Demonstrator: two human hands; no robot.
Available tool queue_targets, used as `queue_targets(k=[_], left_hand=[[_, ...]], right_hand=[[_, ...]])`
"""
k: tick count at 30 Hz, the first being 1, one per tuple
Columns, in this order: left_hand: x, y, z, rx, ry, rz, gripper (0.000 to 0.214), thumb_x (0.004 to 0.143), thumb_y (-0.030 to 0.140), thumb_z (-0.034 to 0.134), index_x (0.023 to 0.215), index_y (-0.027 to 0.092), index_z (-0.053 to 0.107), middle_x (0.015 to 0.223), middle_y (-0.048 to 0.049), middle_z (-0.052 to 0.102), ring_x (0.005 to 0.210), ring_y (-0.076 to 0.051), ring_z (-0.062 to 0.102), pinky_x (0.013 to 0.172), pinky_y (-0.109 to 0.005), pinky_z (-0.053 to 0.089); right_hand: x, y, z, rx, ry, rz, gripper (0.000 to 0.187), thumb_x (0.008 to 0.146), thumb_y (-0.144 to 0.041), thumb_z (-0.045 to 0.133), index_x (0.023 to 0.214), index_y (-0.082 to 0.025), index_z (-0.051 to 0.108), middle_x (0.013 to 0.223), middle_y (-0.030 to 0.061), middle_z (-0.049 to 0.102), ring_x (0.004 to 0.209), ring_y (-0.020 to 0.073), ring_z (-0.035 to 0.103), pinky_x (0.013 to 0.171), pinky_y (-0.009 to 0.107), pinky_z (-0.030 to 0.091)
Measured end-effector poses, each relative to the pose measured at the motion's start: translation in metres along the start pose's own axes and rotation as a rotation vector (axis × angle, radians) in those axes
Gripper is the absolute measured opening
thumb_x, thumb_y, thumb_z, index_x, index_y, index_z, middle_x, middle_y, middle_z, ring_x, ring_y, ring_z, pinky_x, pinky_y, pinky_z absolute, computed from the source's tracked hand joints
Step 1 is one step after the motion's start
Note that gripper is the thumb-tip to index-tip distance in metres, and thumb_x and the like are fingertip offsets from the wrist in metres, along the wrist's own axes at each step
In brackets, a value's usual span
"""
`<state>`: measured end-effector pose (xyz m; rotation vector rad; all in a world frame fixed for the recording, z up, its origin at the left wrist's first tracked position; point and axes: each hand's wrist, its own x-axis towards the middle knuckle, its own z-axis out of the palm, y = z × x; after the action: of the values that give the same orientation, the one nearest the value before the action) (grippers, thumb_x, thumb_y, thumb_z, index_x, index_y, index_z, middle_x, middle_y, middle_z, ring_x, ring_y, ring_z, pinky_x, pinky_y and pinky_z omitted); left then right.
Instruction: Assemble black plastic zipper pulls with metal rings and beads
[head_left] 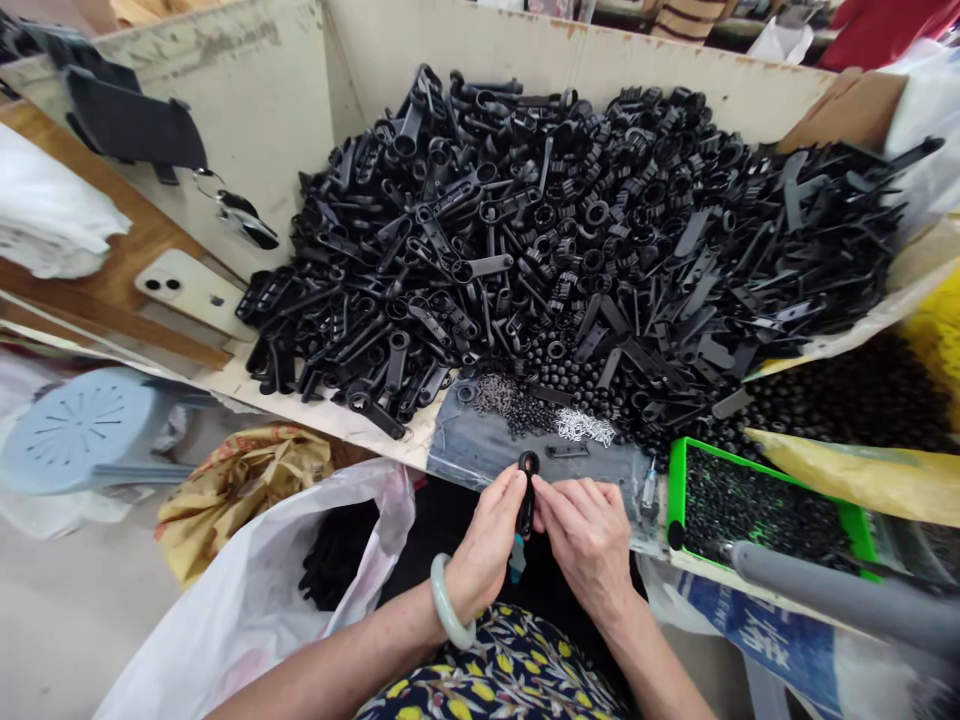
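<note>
My left hand is closed around a black plastic part with a ring-shaped end, held upright at the table's front edge. A pale bangle circles the left wrist. My right hand is pinched against the part's right side; whatever its fingertips hold is hidden or too small to name. Just beyond the hands, on a grey mat, lie small silver pins, tiny black pieces and brownish metal bits. One flat black piece rests near the mat's front.
A large heap of black plastic parts fills the walled table. To the right stands a green tray of small black pieces, with a grey bar before it. At left are a phone, a white bag and a blue stool.
</note>
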<state>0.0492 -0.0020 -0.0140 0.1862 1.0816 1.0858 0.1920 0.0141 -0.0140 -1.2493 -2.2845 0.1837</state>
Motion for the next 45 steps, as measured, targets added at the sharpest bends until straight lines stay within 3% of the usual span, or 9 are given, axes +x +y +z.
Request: queue_targets(k=[4,6,12,17,27,45], left_hand=[[0.0002,-0.0025,-0.0001,0.034,0.083,0.023,0.051,0.082,0.053,0.083,0.121,0.023,0.073,0.131,-0.0084,0.069,0.123,-0.023,0.059,0.098,-0.029,0.047],[-0.0001,-0.0027,-0.0001,0.048,0.093,0.023,0.050,0.083,0.054,0.082,0.122,0.024,0.073,0.133,-0.0086,0.068,0.125,-0.024,0.057,0.100,-0.030,0.046],[0.0012,0.0003,0.0006,0.124,-0.027,0.117,0.038,0.092,0.055,0.071,0.102,0.018,0.075,0.100,-0.0051,0.069,0.094,-0.018,0.057,0.086,-0.028,0.046],[0.0023,-0.0001,0.0025,0.112,0.003,0.138,0.040,0.089,0.056,0.074,0.090,0.016,0.073,0.085,-0.0015,0.062,0.082,-0.015,0.051,0.075,-0.025,0.042],[0.0022,-0.0033,0.0002,0.125,0.083,0.109,0.039,0.087,0.056,0.075,0.089,0.019,0.060,0.076,0.0028,0.057,0.072,-0.012,0.047,0.069,-0.025,0.039],[0.0029,-0.0042,0.0012,0.104,0.076,0.111,0.037,0.088,0.053,0.075,0.090,0.020,0.059,0.072,0.0032,0.059,0.068,-0.011,0.049,0.065,-0.024,0.038]], right_hand=[[-0.0017,-0.0017,0.0007,-0.070,0.015,0.055,0.024,0.104,-0.018,0.059,0.123,-0.026,0.071,0.096,0.0052,0.073,0.086,0.0226,0.056,0.075,0.040,0.034],[-0.0025,-0.0014,0.0011,-0.081,0.013,0.064,0.024,0.103,-0.016,0.061,0.122,-0.025,0.072,0.099,0.0060,0.072,0.087,0.0230,0.056,0.075,0.040,0.034],[0.0000,0.0012,-0.0010,-0.072,-0.042,0.027,0.021,0.104,-0.018,0.060,0.121,-0.022,0.071,0.096,0.0060,0.070,0.086,0.0215,0.057,0.076,0.039,0.034],[0.0030,-0.0007,-0.0016,-0.112,-0.045,0.022,0.018,0.105,-0.019,0.059,0.116,-0.022,0.073,0.093,0.0044,0.070,0.084,0.0196,0.057,0.078,0.038,0.034],[0.0031,-0.0042,0.0016,-0.130,-0.013,0.016,0.016,0.104,-0.017,0.060,0.114,-0.020,0.072,0.089,0.0039,0.069,0.081,0.0183,0.056,0.077,0.037,0.035],[0.0014,-0.0029,0.0006,-0.157,-0.050,-0.007,0.020,0.103,-0.014,0.060,0.120,-0.017,0.070,0.090,0.0052,0.068,0.082,0.0201,0.053,0.074,0.036,0.039]])
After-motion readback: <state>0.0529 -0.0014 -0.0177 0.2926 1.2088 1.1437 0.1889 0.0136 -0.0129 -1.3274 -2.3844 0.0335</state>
